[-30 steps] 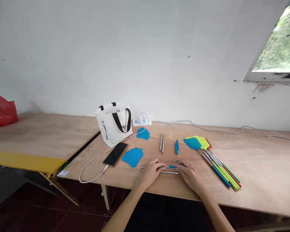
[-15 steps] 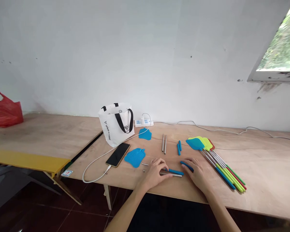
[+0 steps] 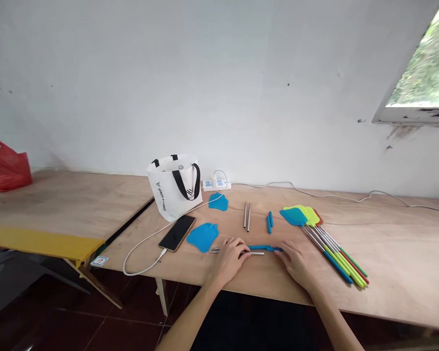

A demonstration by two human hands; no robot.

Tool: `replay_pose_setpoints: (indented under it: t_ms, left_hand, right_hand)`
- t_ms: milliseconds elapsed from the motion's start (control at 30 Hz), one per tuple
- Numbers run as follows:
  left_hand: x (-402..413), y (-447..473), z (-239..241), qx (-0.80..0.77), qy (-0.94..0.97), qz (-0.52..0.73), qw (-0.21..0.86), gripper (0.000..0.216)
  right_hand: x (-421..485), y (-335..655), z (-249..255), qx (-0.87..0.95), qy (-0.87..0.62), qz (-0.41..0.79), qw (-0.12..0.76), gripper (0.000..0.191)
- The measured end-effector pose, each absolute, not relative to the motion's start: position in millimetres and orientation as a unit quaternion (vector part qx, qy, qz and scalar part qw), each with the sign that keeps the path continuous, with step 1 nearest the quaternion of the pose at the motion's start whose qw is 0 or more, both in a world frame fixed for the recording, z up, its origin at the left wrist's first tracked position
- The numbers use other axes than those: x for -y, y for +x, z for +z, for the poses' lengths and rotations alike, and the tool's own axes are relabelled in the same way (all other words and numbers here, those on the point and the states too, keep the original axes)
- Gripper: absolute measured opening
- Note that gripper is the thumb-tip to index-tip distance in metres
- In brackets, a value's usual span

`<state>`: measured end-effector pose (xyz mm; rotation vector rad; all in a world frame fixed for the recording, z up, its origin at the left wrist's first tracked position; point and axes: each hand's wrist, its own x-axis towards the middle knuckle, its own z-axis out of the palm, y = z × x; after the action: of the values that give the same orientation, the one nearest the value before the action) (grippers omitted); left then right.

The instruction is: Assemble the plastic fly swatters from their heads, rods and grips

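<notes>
Compared with half a second earlier, the right blue tube (image 3: 275, 249) had swung into line with the left blue tube (image 3: 256, 247), so that their ends seemed to meet, off to the right of the phone (image 3: 177, 233) and slightly nearer the person. The left hand (image 3: 231, 256) was curled over the left blue tube, pinching it between thumb and fingers, with a metal rod (image 3: 258, 253) passing beneath; the right hand (image 3: 294, 261) gripped the far end of the right blue tube in its fingertips, how firmly one could not tell. The step in hand looked like joining these two pieces end to end; the next move seemed to call for keeping them aligned while pressing steadily inward. Just right of the phone lay the larger swatter head (image 3: 203, 237), with the smaller swatter head (image 3: 218, 202) behind it. Farther right of the phone came two loose rods (image 3: 249, 218), a pair of blue tubes (image 3: 269, 224), then the bundled swatters (image 3: 339, 258). Behind the phone stood the white tote bag (image 3: 173, 197), and far to its left sat the red bag (image 3: 7, 170).
</notes>
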<state>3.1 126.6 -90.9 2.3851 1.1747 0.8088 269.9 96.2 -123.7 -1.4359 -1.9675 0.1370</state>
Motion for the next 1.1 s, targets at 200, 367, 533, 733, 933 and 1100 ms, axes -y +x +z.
replay_pose_setpoints:
  t_ms: [200, 367, 533, 733, 933, 1100]
  left_hand:
    - [-127.4, 1.9, -91.4, -0.414, 0.839, 0.298, 0.189, 0.008]
    - [-127.8, 1.6, -91.3, -0.411, 0.838, 0.302, 0.197, 0.011]
    - [-127.7, 2.0, -90.1, -0.406, 0.830, 0.317, 0.213, 0.010]
    - [-128.2, 2.1, -90.6, -0.394, 0.834, 0.316, 0.220, 0.010]
    - [-126.5, 0.6, -89.5, -0.355, 0.850, 0.316, 0.227, 0.010]
    - [-126.8, 0.5, -92.5, -0.343, 0.851, 0.322, 0.233, 0.008]
  right_hand:
    - [-98.1, 268.1, -132.7, 0.792, -0.523, 0.045, 0.311, 0.029]
    - [-97.4, 267.4, -131.8, 0.790, -0.522, 0.061, 0.315, 0.029]
    - [-96.7, 265.6, -128.5, 0.770, -0.532, 0.090, 0.339, 0.032]
    - [-96.0, 265.4, -123.9, 0.773, -0.527, 0.117, 0.333, 0.031]
    - [-91.4, 248.9, -117.2, 0.795, -0.507, 0.106, 0.316, 0.028]
    - [-84.8, 226.5, -108.4, 0.808, -0.494, 0.086, 0.310, 0.029]
